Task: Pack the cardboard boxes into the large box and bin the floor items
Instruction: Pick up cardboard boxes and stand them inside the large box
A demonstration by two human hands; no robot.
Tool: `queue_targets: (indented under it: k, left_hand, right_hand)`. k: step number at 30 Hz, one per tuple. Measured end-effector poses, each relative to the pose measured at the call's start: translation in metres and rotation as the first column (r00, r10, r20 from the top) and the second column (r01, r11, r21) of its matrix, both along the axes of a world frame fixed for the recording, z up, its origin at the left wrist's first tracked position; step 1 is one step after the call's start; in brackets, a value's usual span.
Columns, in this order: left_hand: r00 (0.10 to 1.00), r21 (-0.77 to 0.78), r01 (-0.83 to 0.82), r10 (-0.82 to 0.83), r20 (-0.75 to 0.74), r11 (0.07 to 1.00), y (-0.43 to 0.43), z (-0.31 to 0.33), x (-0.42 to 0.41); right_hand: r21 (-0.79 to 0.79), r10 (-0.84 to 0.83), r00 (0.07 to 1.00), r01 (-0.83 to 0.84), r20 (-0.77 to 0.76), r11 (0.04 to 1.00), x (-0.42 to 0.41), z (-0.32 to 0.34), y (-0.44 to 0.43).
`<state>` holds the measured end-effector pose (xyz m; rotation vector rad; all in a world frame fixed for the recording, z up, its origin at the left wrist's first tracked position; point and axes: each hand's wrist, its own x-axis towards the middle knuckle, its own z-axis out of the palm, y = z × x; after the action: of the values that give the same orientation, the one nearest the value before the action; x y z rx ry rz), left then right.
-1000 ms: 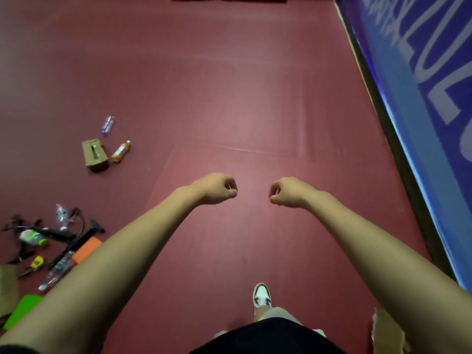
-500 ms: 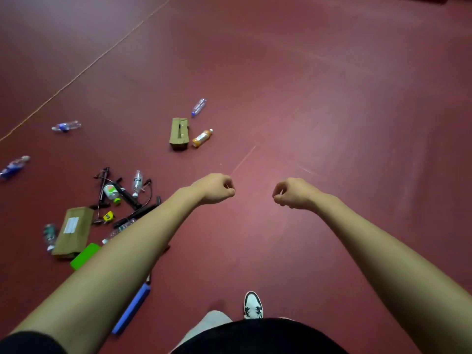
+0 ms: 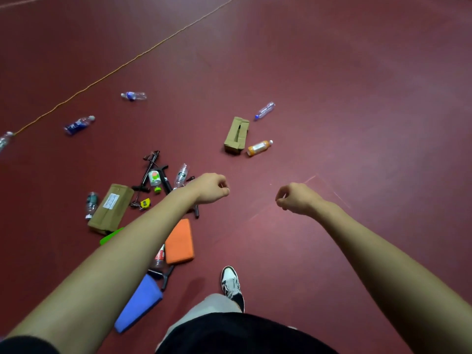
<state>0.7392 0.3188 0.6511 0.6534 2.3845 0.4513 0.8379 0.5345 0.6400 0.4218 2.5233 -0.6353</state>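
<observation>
While both arms stay stretched out ahead at much the same height as half a second ago, the view has swung further left. The floor clutter that sat at the left edge now lies near the middle, partly under the left forearm. The left hand (image 3: 210, 187) is a loose fist, fingers curled in against the thumb, with nothing in it. The right hand (image 3: 297, 199) is curled the same way and also holds nothing. Neither touches any item.

Beyond the left hand a small cardboard box (image 3: 237, 135) lies on the red floor (image 3: 357, 123). An orange drink bottle (image 3: 259, 147) lies just beside its right side, and a clear bottle (image 3: 265, 110) lies a little further off. To the left, a flat cardboard box (image 3: 111, 208) with a white label lies beside a dark bottle (image 3: 91, 204). A yellow tape measure (image 3: 145, 202) and a black hand pump (image 3: 163, 180) are close by.

An orange foam pad (image 3: 178, 241), hidden behind the arm half a second ago, now shows below the left forearm, with a blue block (image 3: 139, 302) nearer the body. A green block (image 3: 111, 236) peeks out at the flat cardboard box's near end. Three more water bottles (image 3: 133, 95) lie further left, near an orange floor line (image 3: 122, 66). A white-and-black shoe (image 3: 232, 284) is planted on the floor between the arms.
</observation>
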Motion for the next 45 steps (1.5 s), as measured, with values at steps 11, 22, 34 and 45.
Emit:
queue_targets:
  k: [11,22,34,45]
  left_hand:
    - [0.893,0.097,-0.44,0.422,0.158,0.893,-0.064,-0.033,-0.169]
    - [0.588,0.042,-0.8,0.768,0.253,0.599,-0.089,-0.105,-0.291]
    - [0.462,-0.016,-0.878,0.857,0.229,0.478,-0.142,-0.294,-0.406]
    - [0.505,-0.159,-0.856,0.862,-0.056,0.491,-0.195,-0.653,-0.47]
  right_hand:
    - [0.109,0.117,0.993,-0.117,0.004,0.987,-0.222,-0.032,-0.024]
    - [-0.002,0.178,0.983,-0.178,-0.036,0.984,-0.42,-0.112,-0.029]
    - [-0.038,-0.065,0.997,0.066,0.04,0.997,-0.542,-0.311,-0.063]
    - [0.089,-0.195,0.952,0.221,-0.235,0.971,-0.647,-0.656,-0.044]
